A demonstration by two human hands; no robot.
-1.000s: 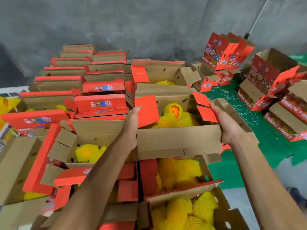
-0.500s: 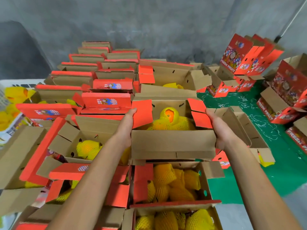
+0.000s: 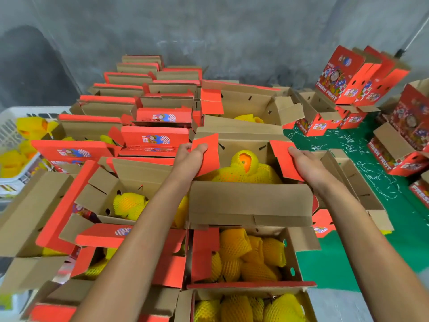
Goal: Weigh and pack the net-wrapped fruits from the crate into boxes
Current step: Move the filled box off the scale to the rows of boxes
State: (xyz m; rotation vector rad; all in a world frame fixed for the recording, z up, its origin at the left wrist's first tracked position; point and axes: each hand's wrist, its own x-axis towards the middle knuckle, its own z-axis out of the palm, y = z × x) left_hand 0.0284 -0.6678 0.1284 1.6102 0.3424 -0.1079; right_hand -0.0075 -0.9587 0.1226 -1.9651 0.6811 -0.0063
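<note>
Grey wall, green floor [image 3: 329, 268] | both hands kept holding same box [image 3: 249, 203], left hand [image 3: 189, 159] and right hand [image 3: 306, 163] grip curled on its red flaps | empties [image 3: 336, 75] read "FRESH FRUIT"

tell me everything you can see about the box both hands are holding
The open cardboard box is plain brown inside with orange-red outer faces on its side flaps. It is held level above the rows of other packed boxes. The left hand grips its left flap and the right hand grips its right flap. Inside lie fruits in yellow foam nets, the top one showing orange skin through the net's opening. Its long front flap stands upright.
</note>
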